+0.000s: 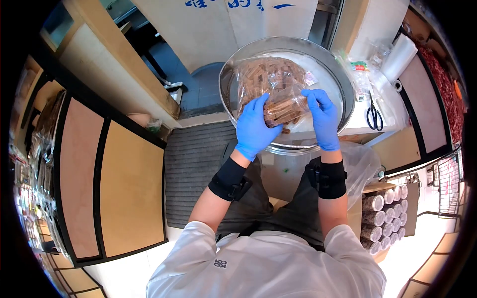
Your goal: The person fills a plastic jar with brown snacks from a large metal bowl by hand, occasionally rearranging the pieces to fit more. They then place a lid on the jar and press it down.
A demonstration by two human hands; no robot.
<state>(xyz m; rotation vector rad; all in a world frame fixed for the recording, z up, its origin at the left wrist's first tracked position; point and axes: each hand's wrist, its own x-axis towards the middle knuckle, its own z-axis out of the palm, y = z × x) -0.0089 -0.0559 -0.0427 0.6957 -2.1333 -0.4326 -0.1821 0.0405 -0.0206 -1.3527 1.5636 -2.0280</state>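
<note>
Both of my hands wear blue gloves. My left hand (255, 126) is wrapped around the near side of a small clear plastic bag (285, 110) filled with brown, bark-like sticks. My right hand (323, 116) pinches the right end of that bag between thumb and fingers. Behind it lies a larger clear bag of similar brown pieces (271, 74). Both bags are within a wide round metal sieve (348, 84) with a pale bottom. A few loose brown sticks show below the small bag, and a small white packet (311, 78) rests to its right.
Black-handled scissors (374, 118) lie on the white surface right of the sieve, near plastic packaging (360, 67) and a clear film roll (401, 54). A box of lidded clear jars (385, 216) stands low at right. Wooden cabinets (130, 184) stand at left.
</note>
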